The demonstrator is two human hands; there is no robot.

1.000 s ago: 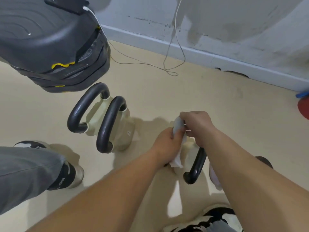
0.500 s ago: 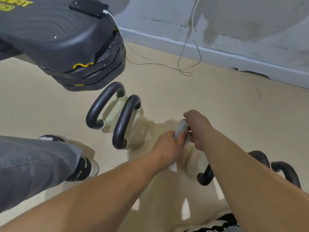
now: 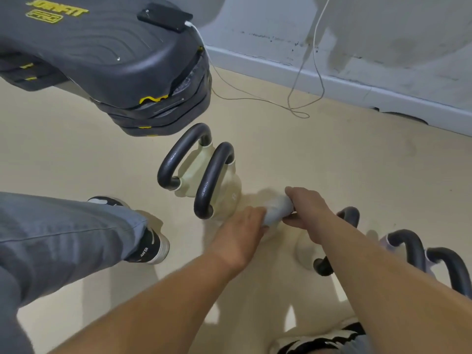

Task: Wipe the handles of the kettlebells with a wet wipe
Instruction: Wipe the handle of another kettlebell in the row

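Both hands hold a pale grey wet wipe [image 3: 278, 209], bunched into a thick roll between them. My left hand [image 3: 242, 233] grips its near end and my right hand [image 3: 310, 209] its far end. Under my right forearm stands a cream kettlebell [image 3: 304, 249]; its black handle [image 3: 323, 267] shows on both sides of the arm, just right of the wipe. Two cream kettlebells [image 3: 229, 190] with black handles [image 3: 212, 180] stand side by side to the left of the hands. Two more black handles [image 3: 413, 247] show at the right edge.
A black stacked step platform [image 3: 115, 60] with yellow lettering fills the top left, with a phone [image 3: 164, 16] on it and a white cable [image 3: 301, 98] trailing over the floor to the wall. My left leg and shoe [image 3: 150, 244] are at the left, another shoe [image 3: 319, 341] at the bottom.
The view has swung left, so everything sits further right in frame. The wipe hung down by the kettlebell handle; now it is gathered into a roll between both hands, left of that handle.
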